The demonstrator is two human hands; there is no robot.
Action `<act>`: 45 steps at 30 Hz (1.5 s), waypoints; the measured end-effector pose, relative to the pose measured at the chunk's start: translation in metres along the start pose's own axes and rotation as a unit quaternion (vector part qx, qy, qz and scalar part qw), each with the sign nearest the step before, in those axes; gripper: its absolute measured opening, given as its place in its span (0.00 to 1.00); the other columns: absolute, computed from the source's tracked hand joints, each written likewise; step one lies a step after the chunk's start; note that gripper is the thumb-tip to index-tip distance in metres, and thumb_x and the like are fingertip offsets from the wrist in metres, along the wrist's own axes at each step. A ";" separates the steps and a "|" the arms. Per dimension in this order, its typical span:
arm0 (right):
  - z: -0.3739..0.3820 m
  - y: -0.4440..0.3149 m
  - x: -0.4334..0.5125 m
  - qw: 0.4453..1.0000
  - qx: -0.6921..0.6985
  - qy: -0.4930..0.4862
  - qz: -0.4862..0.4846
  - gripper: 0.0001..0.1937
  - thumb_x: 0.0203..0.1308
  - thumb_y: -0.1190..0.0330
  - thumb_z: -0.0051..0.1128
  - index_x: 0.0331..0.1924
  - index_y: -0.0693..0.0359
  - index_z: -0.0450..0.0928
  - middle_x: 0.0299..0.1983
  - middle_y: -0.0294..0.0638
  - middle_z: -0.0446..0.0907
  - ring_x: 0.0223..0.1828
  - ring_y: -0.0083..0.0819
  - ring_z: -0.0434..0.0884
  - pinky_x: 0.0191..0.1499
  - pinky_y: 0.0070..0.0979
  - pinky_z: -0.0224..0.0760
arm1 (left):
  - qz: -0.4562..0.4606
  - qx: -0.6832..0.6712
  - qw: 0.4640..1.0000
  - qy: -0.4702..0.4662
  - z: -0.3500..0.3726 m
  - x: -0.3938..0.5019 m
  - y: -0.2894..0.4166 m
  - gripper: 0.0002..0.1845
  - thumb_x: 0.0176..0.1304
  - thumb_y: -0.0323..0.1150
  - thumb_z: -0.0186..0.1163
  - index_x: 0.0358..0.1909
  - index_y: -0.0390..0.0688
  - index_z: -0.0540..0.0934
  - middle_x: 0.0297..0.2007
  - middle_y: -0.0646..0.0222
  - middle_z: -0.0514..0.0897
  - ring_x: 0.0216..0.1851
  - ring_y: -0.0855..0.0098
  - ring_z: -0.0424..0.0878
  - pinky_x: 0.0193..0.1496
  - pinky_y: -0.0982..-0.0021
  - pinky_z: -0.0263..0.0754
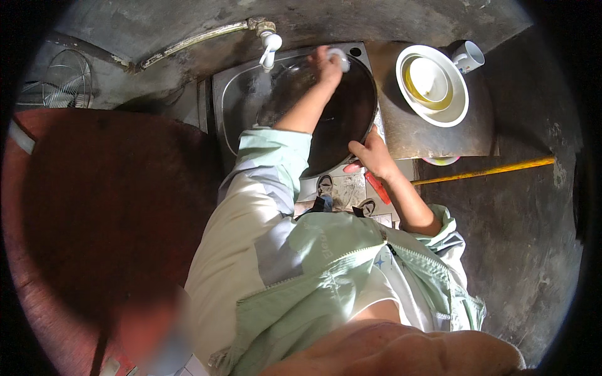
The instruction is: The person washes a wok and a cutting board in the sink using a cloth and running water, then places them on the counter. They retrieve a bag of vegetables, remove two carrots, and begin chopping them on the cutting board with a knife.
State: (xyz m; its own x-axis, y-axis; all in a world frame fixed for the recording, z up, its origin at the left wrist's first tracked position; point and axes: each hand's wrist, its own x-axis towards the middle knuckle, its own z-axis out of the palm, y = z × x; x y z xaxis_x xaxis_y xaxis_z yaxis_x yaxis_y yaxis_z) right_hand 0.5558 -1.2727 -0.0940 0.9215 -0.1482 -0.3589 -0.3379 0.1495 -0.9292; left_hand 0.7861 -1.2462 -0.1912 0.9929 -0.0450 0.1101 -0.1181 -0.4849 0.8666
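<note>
My left hand point(325, 70) is over a large dark round pan point(329, 122) at the sink, its fingers round a blurred white roundish object point(342, 60) near the pan's far side. My right hand point(371, 152) holds the near right rim of the pan, thumb on top. The pan rests in the metal sink point(235, 89) and reaches over its front edge. Water falls from the white plastic tap point(270, 47), left of my left hand.
Nested bowls point(458, 110) and a white mug point(470, 56) stand on the counter point(418, 141) at right. A red round surface point(117, 197) lies left, with a fan point(68, 80) behind. A yellow pole point(484, 170) and a red plastic piece point(377, 188) are at lower right.
</note>
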 end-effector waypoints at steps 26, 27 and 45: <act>-0.022 -0.013 0.014 0.988 -0.067 0.090 -0.106 0.27 0.51 0.75 0.52 0.55 0.73 0.56 0.36 0.53 0.75 0.27 0.37 0.81 0.20 0.28 0.80 | 0.271 0.001 0.958 -0.089 -0.180 -0.109 0.022 0.11 0.38 0.22 0.60 0.28 0.42 0.77 0.33 0.62 0.75 0.38 0.59 0.75 0.42 0.67 0.70; -0.019 -0.009 0.015 0.990 -0.017 0.093 -0.105 0.26 0.51 0.75 0.53 0.55 0.73 0.58 0.34 0.52 0.76 0.26 0.36 0.81 0.19 0.27 0.79 | 0.282 -0.048 0.955 -0.074 -0.177 -0.111 0.034 0.10 0.38 0.22 0.59 0.27 0.42 0.76 0.32 0.62 0.75 0.38 0.60 0.75 0.42 0.67 0.70; -0.077 0.021 0.018 0.990 0.037 0.089 -0.106 0.28 0.56 0.75 0.49 0.61 0.71 0.54 0.36 0.51 0.76 0.27 0.33 0.81 0.19 0.24 0.78 | 0.146 0.377 0.910 0.094 -0.241 -0.079 -0.035 0.25 0.45 0.35 0.65 0.49 0.47 0.74 0.52 0.54 0.68 0.55 0.51 0.64 0.53 0.57 0.65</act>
State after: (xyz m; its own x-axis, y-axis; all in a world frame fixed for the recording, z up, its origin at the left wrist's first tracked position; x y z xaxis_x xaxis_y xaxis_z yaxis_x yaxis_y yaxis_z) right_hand 0.5506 -1.3479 -0.1268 0.9195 -0.3530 -0.1729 -0.1203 0.1661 -0.9787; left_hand 0.7079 -1.0153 -0.1129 0.8923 -0.1520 0.4250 -0.2622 -0.9409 0.2141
